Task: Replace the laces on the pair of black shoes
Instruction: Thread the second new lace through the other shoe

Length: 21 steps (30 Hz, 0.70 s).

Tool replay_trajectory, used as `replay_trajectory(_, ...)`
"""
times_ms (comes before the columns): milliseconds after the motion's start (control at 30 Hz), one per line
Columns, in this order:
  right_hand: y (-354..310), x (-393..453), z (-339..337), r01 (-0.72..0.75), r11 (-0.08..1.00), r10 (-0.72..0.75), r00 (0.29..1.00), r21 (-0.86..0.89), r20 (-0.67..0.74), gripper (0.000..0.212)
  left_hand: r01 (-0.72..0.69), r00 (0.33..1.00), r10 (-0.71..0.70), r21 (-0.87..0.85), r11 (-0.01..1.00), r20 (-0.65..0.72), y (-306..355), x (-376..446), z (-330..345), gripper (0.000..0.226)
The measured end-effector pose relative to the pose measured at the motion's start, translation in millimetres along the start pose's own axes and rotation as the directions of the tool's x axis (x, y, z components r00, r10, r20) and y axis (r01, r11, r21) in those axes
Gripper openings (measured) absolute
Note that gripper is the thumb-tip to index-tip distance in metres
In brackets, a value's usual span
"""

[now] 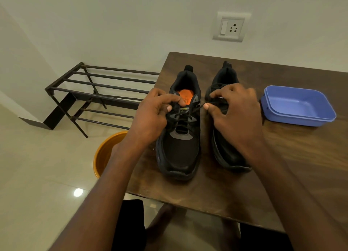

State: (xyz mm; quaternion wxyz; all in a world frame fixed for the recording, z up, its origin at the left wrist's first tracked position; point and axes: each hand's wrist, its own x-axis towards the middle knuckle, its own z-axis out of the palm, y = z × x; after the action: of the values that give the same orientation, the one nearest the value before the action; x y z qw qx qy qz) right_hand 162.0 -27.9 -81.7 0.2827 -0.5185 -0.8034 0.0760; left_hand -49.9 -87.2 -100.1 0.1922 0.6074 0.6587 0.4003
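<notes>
Surface [216,194]: dark wood-grain top, its near edge just above the person's knees.
Left shoe [178,147]: black, toe pointing to 6 o'clock, heel to 12; orange insole showing in the opening; partly laced over the grey eyelet panel.
Right shoe [226,152]: black, just beside the first at its 3 o'clock, same heading, largely covered by the right hand.
Lace [196,109]: black, crossing the left shoe's upper eyelets, one strand running out toward 3 o'clock into the gap between the shoes.
Left hand [150,115]: at 9 o'clock of the left shoe; fingers [169,98] curled, thumb and forefinger pinching the lace at the tongue.
Right hand [235,107]: resting over the right shoe; fingers curled, thumb tip and forefinger pinching the lace strand's end.
Blue tub [299,104]: shallow, rectangular, on the surface at 3 o'clock of the shoes, well apart.
Orange bucket [103,152]: on the floor at 9 o'clock, below the surface edge.
Rack [98,94]: dark metal bars, at 10 o'clock by the wall.
Socket [230,26]: white wall plate at 12 o'clock.
</notes>
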Motion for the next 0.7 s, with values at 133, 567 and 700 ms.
replay_trajectory(133,-8,-2,6,0.089,0.996,-0.086,0.993,-0.027,0.082,0.025,-0.004,0.999,0.004,0.007,1.000,0.033,5,-4,-4,0.036)
replay_trajectory(567,-18,-2,-8,-0.024,0.993,0.050,0.973,-0.116,0.225,0.031,0.052,0.998,-0.052,-0.015,0.999,0.025,13,-7,-14,0.038)
replay_trajectory(700,-26,-3,-18,-0.217,0.976,0.207,0.925,-0.003,0.319,0.042,0.031,0.996,-0.026,0.053,0.998,-0.086,18,-7,-10,0.028)
